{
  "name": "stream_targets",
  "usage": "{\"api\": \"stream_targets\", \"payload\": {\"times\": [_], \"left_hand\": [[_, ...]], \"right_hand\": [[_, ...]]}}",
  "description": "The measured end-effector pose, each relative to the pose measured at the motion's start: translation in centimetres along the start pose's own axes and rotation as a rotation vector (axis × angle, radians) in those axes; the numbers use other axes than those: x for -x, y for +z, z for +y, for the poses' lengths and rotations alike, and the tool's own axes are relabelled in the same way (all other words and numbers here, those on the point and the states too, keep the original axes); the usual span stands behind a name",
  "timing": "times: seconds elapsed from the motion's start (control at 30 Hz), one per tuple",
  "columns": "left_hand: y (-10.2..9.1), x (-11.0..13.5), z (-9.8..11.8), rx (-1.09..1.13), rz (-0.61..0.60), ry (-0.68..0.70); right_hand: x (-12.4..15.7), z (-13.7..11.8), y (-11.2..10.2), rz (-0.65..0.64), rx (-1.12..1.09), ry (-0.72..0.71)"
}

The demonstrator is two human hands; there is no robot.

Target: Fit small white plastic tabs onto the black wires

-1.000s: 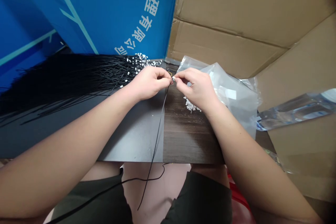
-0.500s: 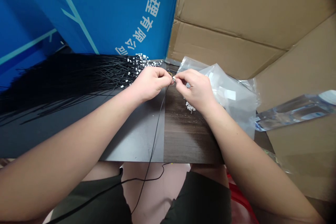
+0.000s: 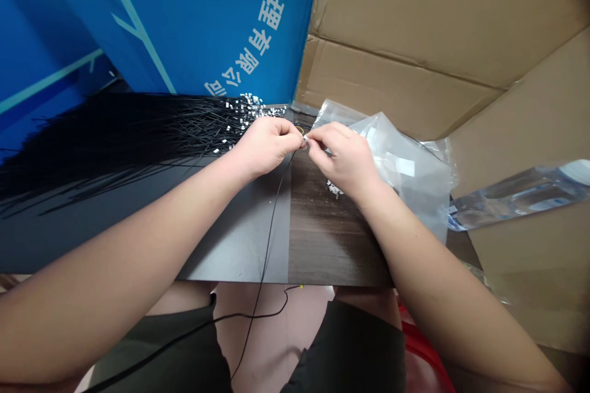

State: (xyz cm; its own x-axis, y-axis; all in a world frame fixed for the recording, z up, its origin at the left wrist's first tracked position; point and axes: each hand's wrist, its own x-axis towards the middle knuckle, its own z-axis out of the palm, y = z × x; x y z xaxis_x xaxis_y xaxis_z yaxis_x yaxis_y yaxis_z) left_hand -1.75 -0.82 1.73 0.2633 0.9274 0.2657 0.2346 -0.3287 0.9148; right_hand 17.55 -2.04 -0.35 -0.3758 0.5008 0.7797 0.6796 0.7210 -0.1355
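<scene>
My left hand (image 3: 271, 144) is closed in a pinch on the end of a thin black wire (image 3: 270, 224), which hangs down over the table edge. Facing it, my right hand (image 3: 343, 153) pinches a small white connector (image 3: 306, 139) at its fingertips. The fingertips of both hands almost meet, so how the wire end and connector join is hidden. Partly behind my right hand lies a small pile of white connectors (image 3: 334, 188). Left of my left hand spreads a big bundle of black wires (image 3: 138, 129), many with white connectors at their ends.
A clear plastic bag (image 3: 415, 187) lies right of my right hand. Farther right is a water bottle (image 3: 520, 196). Cardboard (image 3: 405, 24) and a blue printed panel (image 3: 207, 18) stand behind the table (image 3: 332, 245). A thicker black cable (image 3: 184, 334) crosses below the table edge.
The view has shifted very slightly. Both hands keep nearly the same place and grip, with the fingertips still together at the wire end.
</scene>
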Motion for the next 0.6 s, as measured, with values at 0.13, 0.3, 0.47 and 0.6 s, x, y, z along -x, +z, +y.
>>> {"api": "stream_targets", "payload": {"times": [0.13, 0.3, 0.47, 0.6], "left_hand": [[0.13, -0.06, 0.01, 0.068, -0.004, -0.032], [0.21, -0.14, -0.26, 0.098, -0.037, -0.07], [0.36, -0.12, -0.47, 0.112, -0.014, -0.069], [0.52, -0.13, -0.75, 0.127, -0.014, -0.079]], "right_hand": [[-0.1, -0.05, 0.04, 0.031, 0.005, 0.005], [-0.12, -0.12, 0.05, 0.018, 0.037, 0.076], [-0.09, -0.23, 0.11, 0.021, 0.042, 0.08], [-0.05, -0.23, 0.26, 0.033, 0.036, 0.076]]}}
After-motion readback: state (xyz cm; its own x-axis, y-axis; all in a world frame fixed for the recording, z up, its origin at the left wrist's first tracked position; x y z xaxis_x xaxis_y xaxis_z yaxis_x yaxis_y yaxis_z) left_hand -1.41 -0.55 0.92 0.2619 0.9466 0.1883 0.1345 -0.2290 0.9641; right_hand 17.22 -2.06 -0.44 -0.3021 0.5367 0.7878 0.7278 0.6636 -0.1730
